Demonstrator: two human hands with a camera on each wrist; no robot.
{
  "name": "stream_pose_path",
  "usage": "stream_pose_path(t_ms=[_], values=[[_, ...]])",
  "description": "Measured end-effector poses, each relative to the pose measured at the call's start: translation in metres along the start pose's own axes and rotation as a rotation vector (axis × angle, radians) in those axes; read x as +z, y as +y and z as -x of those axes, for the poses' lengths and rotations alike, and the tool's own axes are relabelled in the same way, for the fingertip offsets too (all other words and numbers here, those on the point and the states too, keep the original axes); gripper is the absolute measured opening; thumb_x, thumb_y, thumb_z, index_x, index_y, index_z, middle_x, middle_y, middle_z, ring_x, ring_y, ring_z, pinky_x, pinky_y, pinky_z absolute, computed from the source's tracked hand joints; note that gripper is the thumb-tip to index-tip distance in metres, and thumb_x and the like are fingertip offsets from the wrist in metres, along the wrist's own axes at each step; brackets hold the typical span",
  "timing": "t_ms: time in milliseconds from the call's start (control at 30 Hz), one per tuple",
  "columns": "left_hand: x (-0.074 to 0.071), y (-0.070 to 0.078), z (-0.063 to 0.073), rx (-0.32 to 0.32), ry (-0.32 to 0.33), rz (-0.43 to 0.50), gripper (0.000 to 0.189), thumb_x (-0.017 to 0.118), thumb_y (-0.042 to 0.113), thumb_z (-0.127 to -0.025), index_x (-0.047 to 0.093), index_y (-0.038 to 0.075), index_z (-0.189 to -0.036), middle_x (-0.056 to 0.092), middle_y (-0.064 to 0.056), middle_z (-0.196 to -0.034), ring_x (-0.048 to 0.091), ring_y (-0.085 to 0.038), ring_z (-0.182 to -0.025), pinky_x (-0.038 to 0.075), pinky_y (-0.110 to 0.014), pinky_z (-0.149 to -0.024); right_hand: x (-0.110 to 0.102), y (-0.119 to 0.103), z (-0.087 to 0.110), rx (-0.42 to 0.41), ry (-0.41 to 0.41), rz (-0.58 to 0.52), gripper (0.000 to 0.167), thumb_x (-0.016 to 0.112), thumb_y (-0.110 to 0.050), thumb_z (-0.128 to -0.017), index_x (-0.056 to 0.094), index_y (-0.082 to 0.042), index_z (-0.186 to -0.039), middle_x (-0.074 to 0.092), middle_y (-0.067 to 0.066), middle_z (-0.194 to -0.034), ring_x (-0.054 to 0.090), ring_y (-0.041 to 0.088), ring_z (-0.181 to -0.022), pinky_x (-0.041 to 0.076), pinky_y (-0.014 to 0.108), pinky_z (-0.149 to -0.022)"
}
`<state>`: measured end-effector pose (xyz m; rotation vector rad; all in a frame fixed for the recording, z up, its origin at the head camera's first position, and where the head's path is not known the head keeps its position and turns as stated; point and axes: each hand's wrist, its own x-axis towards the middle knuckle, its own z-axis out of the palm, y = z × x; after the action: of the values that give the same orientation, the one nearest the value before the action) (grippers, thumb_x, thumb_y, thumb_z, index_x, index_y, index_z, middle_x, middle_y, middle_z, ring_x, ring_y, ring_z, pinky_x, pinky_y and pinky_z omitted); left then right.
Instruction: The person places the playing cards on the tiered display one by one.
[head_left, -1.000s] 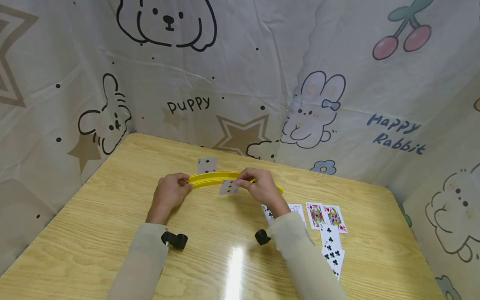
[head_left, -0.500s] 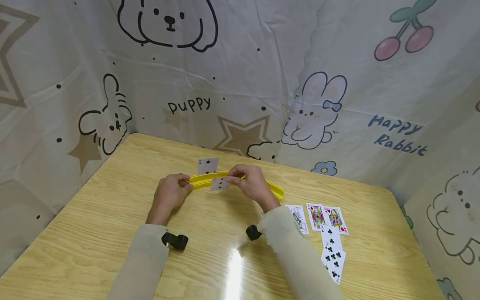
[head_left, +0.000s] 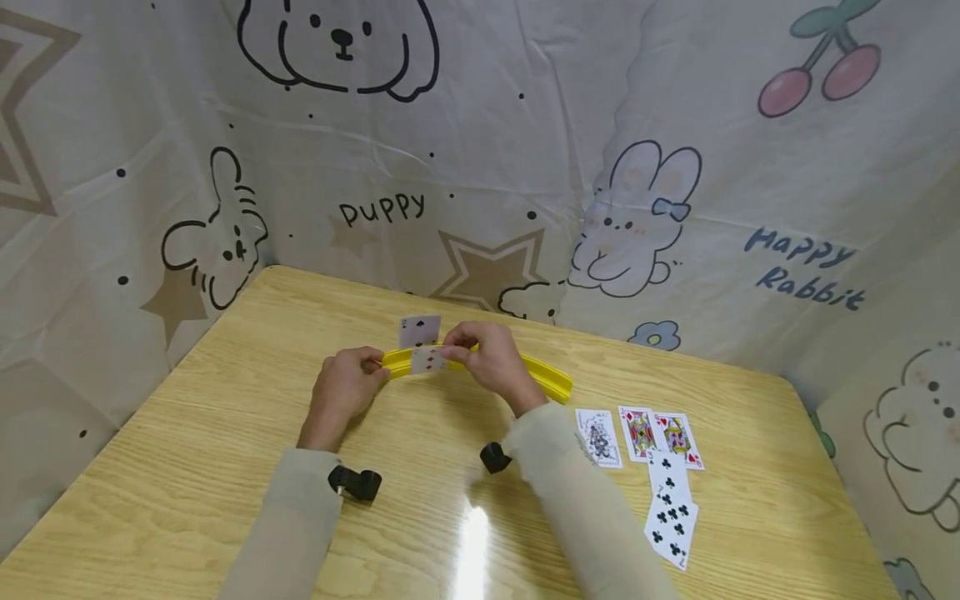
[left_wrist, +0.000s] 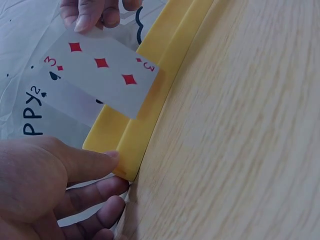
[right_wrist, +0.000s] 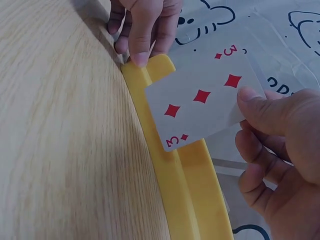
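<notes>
your left hand (head_left: pixel 345 387) pinches yellow rack (head_left: pixel 551 382) at one end | your right hand (head_left: pixel 489 360) pinches three of diamonds (right_wrist: pixel 192 107) | step: apparently racking it | next: likely seat its edge

The cloth (head_left: pixel 480 142) says "puppy" and "Happy Rabbit". The diamond card (right_wrist: pixel 201 96) says 3, the spade card (head_left: pixel 418 330) 2, the club cards (head_left: pixel 672 523) 3 and 7.

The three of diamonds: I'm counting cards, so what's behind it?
In the left wrist view, part of the two of spades and the yellow rack show behind the three of diamonds. Much of the two's face and the rack directly behind are covered.
</notes>
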<state>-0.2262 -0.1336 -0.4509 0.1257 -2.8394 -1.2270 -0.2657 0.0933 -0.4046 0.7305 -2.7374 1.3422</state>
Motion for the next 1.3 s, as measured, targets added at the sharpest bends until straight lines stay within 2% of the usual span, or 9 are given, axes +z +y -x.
stream_pose_path(t_ms=[433,967,1300], values=[[0.001,0.001,-0.001,-0.012,0.001,-0.002,0.035,0.072,0.018,-0.093,0.069,0.002,-0.124,0.072,-0.011,-0.101,0.065,-0.027,-0.09,0.05,-0.045,-0.079,0.001,-0.003,-0.008,0.002,0.019,-0.009,0.006,0.074,-0.013,-0.091,0.074,-0.008,-0.088,0.07,0.001,-0.087,0.061,0.017,-0.079,0.048,0.027,-0.062],[0.0,0.002,0.001,-0.009,0.005,-0.001,0.035,0.073,0.018,-0.092,0.069,0.002,-0.123,0.072,-0.01,-0.099,0.065,-0.027,-0.09,0.05,-0.044,-0.077,0.005,-0.001,-0.011,-0.005,0.002,-0.042,0.006,0.074,-0.01,-0.091,0.074,-0.006,-0.087,0.07,0.001,-0.085,0.061,0.017,-0.077,0.048,0.026,-0.062],[0.001,0.001,0.0,-0.019,0.001,0.003,0.034,0.072,0.019,-0.093,0.069,0.004,-0.124,0.072,-0.01,-0.101,0.065,-0.027,-0.091,0.049,-0.044,-0.078,0.011,0.003,-0.014,-0.006,0.004,-0.025,0.006,0.073,-0.011,-0.092,0.074,-0.007,-0.087,0.069,0.0,-0.085,0.06,0.016,-0.078,0.049,0.026,-0.065]])
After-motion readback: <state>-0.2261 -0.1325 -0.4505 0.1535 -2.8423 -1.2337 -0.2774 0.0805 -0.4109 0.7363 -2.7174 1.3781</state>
